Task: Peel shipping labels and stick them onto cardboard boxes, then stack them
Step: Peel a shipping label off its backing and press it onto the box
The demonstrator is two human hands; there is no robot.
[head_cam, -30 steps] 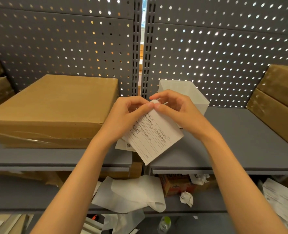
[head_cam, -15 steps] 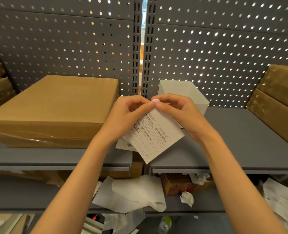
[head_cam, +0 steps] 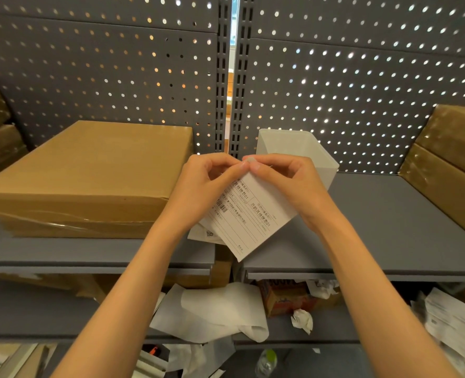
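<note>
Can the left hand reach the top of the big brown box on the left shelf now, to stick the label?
Probably yes: the box top is bare and nothing stands between. But the left hand pinches the label corner with the right hand.

From my remote seat I see 2 bare forearms entering from the bottom edge of the head view, with no sleeves, cuffs or gloves on either. The left hand [head_cam: 201, 186] wears no ring, watch or band that I can see, and the right hand [head_cam: 288, 184] is just as plain. Both wrists are uncovered. The fingernails I can make out near the fingertips are short and unpainted, with a pale natural sheen. I find no marks, tape, plasters or jewellery on the parts of the arms that show. The upper arms and anything worn above the elbows fall outside the view, so I cannot tell what clothing is there.
</note>
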